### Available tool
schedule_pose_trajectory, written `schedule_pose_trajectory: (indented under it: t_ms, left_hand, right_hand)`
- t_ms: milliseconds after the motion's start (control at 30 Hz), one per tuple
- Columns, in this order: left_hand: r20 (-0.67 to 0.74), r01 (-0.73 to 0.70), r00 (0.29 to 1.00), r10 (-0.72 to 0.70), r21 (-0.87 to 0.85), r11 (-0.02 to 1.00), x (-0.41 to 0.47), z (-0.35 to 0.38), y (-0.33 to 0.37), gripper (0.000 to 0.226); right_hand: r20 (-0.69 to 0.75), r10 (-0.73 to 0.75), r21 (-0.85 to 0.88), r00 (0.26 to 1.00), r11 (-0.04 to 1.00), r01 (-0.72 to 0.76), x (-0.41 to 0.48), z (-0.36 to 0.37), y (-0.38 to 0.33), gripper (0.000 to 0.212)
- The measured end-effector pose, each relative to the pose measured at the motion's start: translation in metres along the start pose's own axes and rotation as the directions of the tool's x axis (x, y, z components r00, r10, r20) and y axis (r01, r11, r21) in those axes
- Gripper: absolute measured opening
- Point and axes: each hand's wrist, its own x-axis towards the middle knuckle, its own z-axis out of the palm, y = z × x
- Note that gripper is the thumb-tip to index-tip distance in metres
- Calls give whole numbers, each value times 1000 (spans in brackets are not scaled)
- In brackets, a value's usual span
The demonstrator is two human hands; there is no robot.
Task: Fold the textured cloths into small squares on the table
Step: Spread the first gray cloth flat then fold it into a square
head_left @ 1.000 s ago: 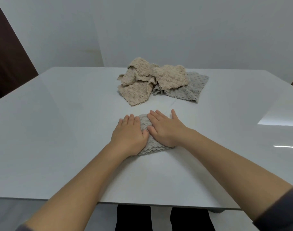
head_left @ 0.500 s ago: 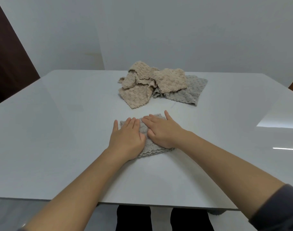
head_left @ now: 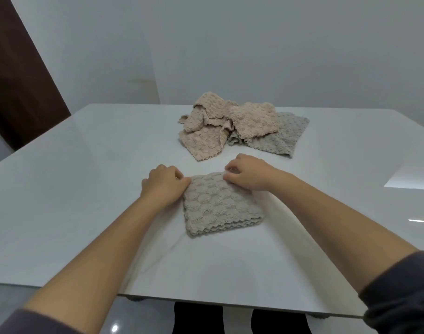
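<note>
From the head view, a small grey cloth (head_left: pixel 218 206) lies folded into a thick square on the white table (head_left: pixel 85 189). It sits near the front of the table, right in the middle, between the two arms. Its bumpy side faces up. At its near edge you can see the wavy layers stacked on top of each other.

The left hand (head_left: pixel 164 189) is at the far left corner of the square. Its fingers are curled in, not spread out, and the tips meet at that corner and pinch it. The back of the hand faces up, so the fingertips themselves are mostly hidden.

The right hand (head_left: pixel 248 175) is at the far right corner. Its fingers are curled too, and the thumb and fingertips nip the edge of the cloth there. The wrist rests across the right side of the square.

Farther back on the table is a messy heap of beige cloths (head_left: pixel 213 131), all crumpled. A flat grey one (head_left: pixel 281 138) lies partly under the heap, on its right side. The heap is well apart from the folded square and neither hand touches it.

A dark sleeve (head_left: pixel 399 290) covers the right arm near the elbow. A dark brown door (head_left: pixel 18 80) stands at the far left by the pale wall.
</note>
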Motion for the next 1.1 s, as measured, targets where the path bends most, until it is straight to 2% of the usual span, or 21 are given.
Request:
schedule_pose_trajectory:
  t_ms: [100, 167, 267, 333, 400, 467, 500, 567, 633, 733, 833, 867, 1000, 1100]
  left_hand:
    - [67, -33, 997, 48, -206, 978, 4, -3, 0, 18]
    - [83, -56, 992, 91, -359, 932, 5, -7, 0, 15]
    - [141, 6, 983, 116, -664, 748, 0, -14, -3, 12]
    - [135, 61, 989, 65, -760, 648, 1, -17, -9, 17]
    - [150, 150, 988, -43, -844, 515, 3, -19, -14, 22]
    - [219, 256, 966, -137, -878, 405, 8, -20, -21, 19]
    - [258, 302, 953, -162, -871, 388, 9, -21, -25, 19]
    - [300, 351, 936, -185, -838, 417, 11, -24, -36, 22]
    - [275, 341, 940, -202, -789, 511, 14, -29, -53, 22]
    - [162, 272, 961, -224, -700, 661, 24, -42, -84, 30]
    - [-29, 223, 966, -258, -414, 882, 43, -55, -111, 34]
    - [-72, 231, 961, -266, -315, 921, 51, -59, -120, 33]
    - [-147, 317, 935, -324, -68, 946, 92, -71, -157, 23]
    - [-269, 368, 902, -338, 69, 927, 118, -78, -177, 21]
  right_hand:
    - [8, -49, 92, 999, 995, 48, -1, -4, 2, 30]
    - [-18, -35, 253, 999, 967, 38, -2, -5, 5, 26]
    - [64, 63, 645, 996, 759, -89, -2, -8, 6, 36]
    - [174, 108, 757, 979, 621, -203, 1, -7, 4, 31]
    - [268, 87, 849, 960, 449, -277, 5, -4, -2, 22]
    - [290, 82, 909, 953, 286, -302, 10, 1, -15, 14]
    - [286, 101, 925, 953, 232, -302, 14, 4, -22, 11]
    - [268, 145, 937, 952, 188, -293, 24, 8, -38, 10]
    - [257, 149, 940, 955, 192, -283, 36, 13, -54, 10]
    - [253, 120, 931, 960, 239, -275, 58, 21, -79, 13]
    - [249, 111, 901, 962, 336, -272, 83, 29, -111, 7]
    - [244, 108, 887, 964, 377, -267, 91, 31, -123, 3]
    - [161, 99, 829, 982, 526, -188, 131, 38, -166, 4]
    - [-13, 74, 703, 997, 710, -44, 168, 47, -188, 8]
